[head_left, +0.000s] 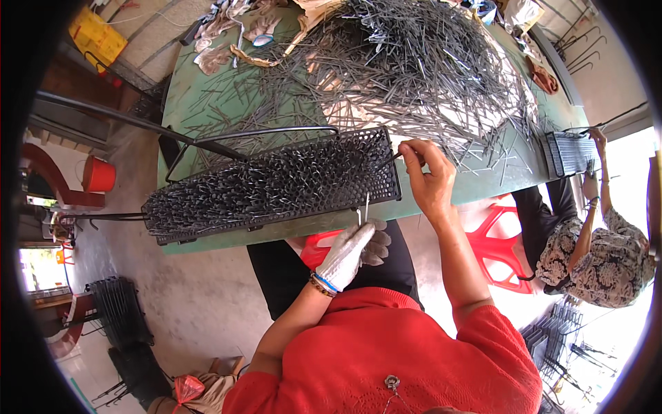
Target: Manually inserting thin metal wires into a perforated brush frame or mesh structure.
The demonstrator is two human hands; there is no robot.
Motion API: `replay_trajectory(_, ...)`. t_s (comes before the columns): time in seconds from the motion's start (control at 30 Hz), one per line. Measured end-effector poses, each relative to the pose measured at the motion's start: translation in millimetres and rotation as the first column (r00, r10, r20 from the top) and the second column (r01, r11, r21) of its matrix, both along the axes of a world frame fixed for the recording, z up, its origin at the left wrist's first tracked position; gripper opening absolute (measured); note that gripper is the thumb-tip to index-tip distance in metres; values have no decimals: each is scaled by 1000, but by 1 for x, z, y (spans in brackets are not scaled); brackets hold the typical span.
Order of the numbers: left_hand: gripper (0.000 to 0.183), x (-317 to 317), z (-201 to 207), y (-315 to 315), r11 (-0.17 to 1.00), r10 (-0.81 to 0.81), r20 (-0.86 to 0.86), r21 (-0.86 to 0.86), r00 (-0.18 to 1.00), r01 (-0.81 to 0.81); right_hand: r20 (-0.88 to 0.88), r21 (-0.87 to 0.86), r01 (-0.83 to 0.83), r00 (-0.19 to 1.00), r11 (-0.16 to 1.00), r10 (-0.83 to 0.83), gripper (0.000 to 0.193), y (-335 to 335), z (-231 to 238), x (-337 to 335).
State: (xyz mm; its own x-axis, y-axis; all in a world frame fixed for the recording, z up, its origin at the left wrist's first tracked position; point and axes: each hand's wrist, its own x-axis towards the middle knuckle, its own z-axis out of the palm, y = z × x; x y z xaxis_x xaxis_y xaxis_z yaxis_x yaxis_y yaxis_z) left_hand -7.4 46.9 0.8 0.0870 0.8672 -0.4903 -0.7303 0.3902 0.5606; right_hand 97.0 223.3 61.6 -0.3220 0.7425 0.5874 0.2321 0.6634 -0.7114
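A long black perforated metal rack (387,147) lies across the table's near edge, tilted up to the right. Upright thin dark metal rods (255,181) crowd it, except at its right end, where bare holes show. My right hand (431,178) is bare and pinches a thin dark metal rod (392,159) over that right end. Below the rack's near edge, my left hand (349,254) wears a whitish glove with grey fingertips. Its fingers close around thin metal rods (359,215), whose bright ends stick up; how many it holds is hidden.
A big heap of loose rods (427,52) covers the far part of the green table (207,76). Soiled gloves (214,58) lie at far left. A long black bar (138,116) reaches over the rack. At right, another person (596,259) handles a similar rack (571,153). Red stools (500,245) stand below.
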Motion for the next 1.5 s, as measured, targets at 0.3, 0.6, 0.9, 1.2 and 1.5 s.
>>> replay_trajectory(0.3,31,5,3,0,1000,-11,-18,-3,1000,11,-25,-42,79,996,996,-80,8,-3,-1,2)
replay_trajectory(0.6,32,7,5,-2,1000,0,-65,-29,998,-1,-28,59,70,997,996,-68,8,-7,0,-2)
replay_trajectory(0.9,33,4,-1,-5,1000,11,20,-5,1000,-11,163,191,-85,985,978,54,11,-2,-8,-9)
replay_trajectory(1.2,31,5,2,-5,999,7,-41,-37,999,-9,211,76,-168,966,983,148,12,1,-14,-12)
replay_trajectory(1.5,32,7,7,-4,999,-18,-79,-42,997,14,183,37,-170,970,985,160,13,3,-18,-14)
